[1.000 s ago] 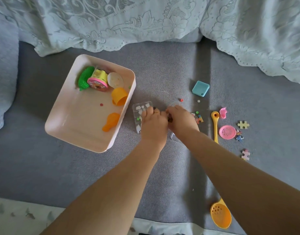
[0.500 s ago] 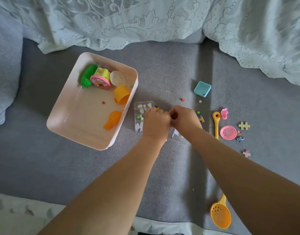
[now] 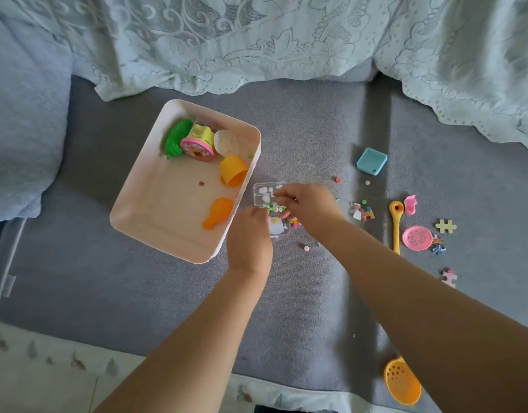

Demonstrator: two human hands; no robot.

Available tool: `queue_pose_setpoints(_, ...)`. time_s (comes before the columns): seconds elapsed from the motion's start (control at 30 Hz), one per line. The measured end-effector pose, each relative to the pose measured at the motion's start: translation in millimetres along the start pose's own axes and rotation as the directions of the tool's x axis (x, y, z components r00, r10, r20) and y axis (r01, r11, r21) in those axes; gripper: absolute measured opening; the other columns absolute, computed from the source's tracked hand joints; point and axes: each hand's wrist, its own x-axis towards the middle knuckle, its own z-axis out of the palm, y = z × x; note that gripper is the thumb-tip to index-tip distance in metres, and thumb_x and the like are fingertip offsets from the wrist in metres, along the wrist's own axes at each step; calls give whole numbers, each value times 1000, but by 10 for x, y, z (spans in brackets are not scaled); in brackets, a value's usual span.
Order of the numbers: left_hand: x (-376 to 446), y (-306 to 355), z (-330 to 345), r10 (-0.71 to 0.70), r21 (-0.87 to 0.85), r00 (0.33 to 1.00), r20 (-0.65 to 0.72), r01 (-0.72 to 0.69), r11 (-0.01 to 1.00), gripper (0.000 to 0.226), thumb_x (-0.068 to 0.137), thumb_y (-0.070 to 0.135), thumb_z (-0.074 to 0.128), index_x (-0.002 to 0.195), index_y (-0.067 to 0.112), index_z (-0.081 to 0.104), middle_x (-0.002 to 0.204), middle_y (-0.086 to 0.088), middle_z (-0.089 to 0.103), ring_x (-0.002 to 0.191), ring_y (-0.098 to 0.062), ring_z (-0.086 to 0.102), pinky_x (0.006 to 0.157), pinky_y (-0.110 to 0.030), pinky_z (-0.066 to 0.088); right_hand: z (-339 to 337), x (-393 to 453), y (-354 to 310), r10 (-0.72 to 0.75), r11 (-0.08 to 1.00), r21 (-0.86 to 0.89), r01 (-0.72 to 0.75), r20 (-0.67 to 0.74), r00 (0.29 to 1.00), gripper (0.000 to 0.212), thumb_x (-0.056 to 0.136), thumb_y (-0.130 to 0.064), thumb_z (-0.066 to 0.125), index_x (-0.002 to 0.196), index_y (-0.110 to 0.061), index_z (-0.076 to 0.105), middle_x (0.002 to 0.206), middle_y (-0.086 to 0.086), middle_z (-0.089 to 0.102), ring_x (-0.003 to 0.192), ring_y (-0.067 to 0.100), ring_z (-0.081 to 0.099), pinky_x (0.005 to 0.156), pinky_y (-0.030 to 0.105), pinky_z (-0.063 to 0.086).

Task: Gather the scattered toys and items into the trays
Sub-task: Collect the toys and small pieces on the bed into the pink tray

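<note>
A pale pink tray lies on the grey seat and holds a green toy, a yellow and pink drum, an orange cup and an orange drumstick. Just right of the tray sits a small clear box with white bits inside. My left hand is curled on the box's near left side. Over the box, my right hand pinches small green and white beads at its fingertips. A pink bead lies loose just below.
To the right lie a teal square box, a red bead, a yellow spoon, a pink sieve, two puzzle pieces and an orange ladle. A lace cover drapes along the back.
My right hand has moved left from the loose bits onto the clear box. My left hand slid down and left to the box's near side, uncovering it.
</note>
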Motion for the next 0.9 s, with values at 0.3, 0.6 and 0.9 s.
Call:
queue_pose_setpoints(0.3,-118,267,131,132,-77,988,81,-126,989,33,76,20,78,99,6,58,95,-11,61,83,-27,59,64,-35,51,-141,234,243,-39,937,-350,11,-72,997,31,94,-7,48,115,-21,67,120,6,50,100,24,58,88,36,50)
queue_pose_setpoints(0.6,-110,193,129,55,-17,995,87,-54,998,23,83,12,68,103,9,56,101,-10,61,91,-27,59,71,-32,48,-72,175,274,-29,904,-423,59,76,997,20,93,-13,58,103,-21,73,112,1,57,104,20,60,84,26,45)
queue_pose_setpoints(0.9,-104,468,80,105,59,967,232,-122,991,55,86,8,66,136,8,43,125,-9,53,106,-24,60,79,-31,52,-255,-16,555,10,922,-388,-12,-7,1000,55,74,-21,79,123,-30,56,122,2,45,109,21,55,95,39,49)
